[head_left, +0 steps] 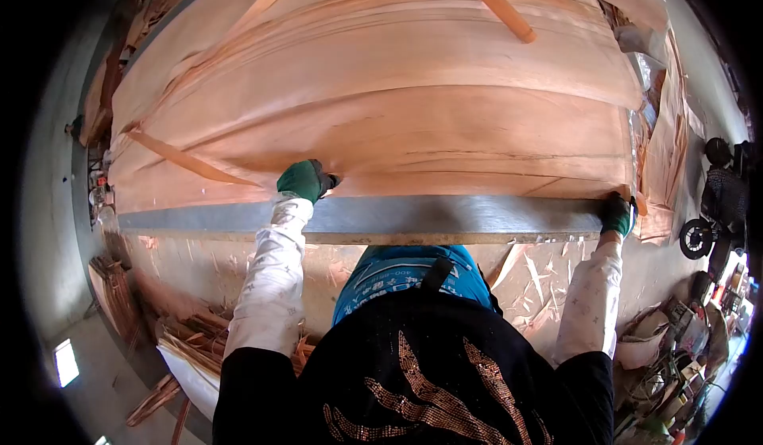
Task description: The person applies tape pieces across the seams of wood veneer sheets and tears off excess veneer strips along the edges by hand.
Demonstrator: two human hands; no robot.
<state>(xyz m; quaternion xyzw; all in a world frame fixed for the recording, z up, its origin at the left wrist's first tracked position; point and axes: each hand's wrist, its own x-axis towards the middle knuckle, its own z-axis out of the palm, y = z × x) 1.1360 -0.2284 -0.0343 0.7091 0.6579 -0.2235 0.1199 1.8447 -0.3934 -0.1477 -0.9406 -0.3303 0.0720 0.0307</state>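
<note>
A wide sheet of wood veneer (493, 135), pinkish-tan with long ripples and a few splits, covers most of the table in front of me. Along its near side runs a bare grey metal strip (445, 213). My left hand (308, 180), in a green and black glove, is closed just above the near part of the veneer; what its fingers hold, if anything, is too small to make out. At the near right corner my right hand (618, 213), gloved alike, has its fingers curled over the sheet's edge. Its fingertips are partly hidden.
Narrow veneer strips (191, 161) lie loose on the sheet, another strip (497, 8) at the far side. Scraps (540, 282) litter the floor below the table. Veneer offcuts (203, 338) are heaped at lower left. A motorbike (719, 199) stands at right, near piled clutter (664, 365).
</note>
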